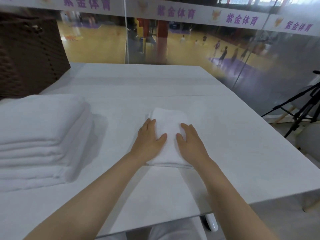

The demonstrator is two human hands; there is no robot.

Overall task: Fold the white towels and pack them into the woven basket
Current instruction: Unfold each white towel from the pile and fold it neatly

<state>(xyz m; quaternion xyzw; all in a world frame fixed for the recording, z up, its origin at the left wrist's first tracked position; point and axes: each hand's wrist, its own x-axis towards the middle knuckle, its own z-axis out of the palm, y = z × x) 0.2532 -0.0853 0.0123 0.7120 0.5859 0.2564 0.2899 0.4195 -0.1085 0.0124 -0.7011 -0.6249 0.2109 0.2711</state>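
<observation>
A small folded white towel (168,125) lies in the middle of the white table (225,135). My left hand (149,139) lies flat on its left edge, fingers straight. Along its right edge my right hand (189,137) also lies flat, thumb pointing inward. A stack of several folded white towels (39,135) sits at the left of the table. The dark brown woven basket (27,54) stands at the far left, behind the stack.
A glass wall runs behind the table's far edge, with a sports hall beyond. A black tripod (301,108) stands off the table's right side. The table's near right corner is at the lower right.
</observation>
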